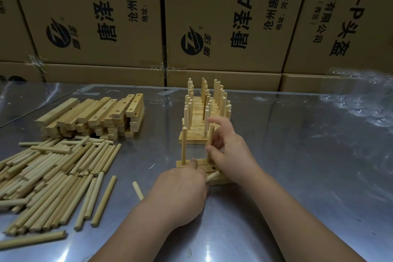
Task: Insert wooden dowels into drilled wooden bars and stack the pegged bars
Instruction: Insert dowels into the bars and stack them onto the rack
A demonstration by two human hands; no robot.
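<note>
The left hand (pixel 182 189) covers the middle of a lying dowel (pixel 213 175), so whether its fingers curl round it cannot be told; the right hand (pixel 230 155), pinching an upright dowel (pixel 211 136), hides that dowel's foot and the right end of the drilled bar (pixel 187 164); both forearms run off the bottom edge; the loose dowel pile (pixel 53 176) is cut by the left edge; the pegged stack's (pixel 204 112) rear rows overlap beyond counting.
</note>
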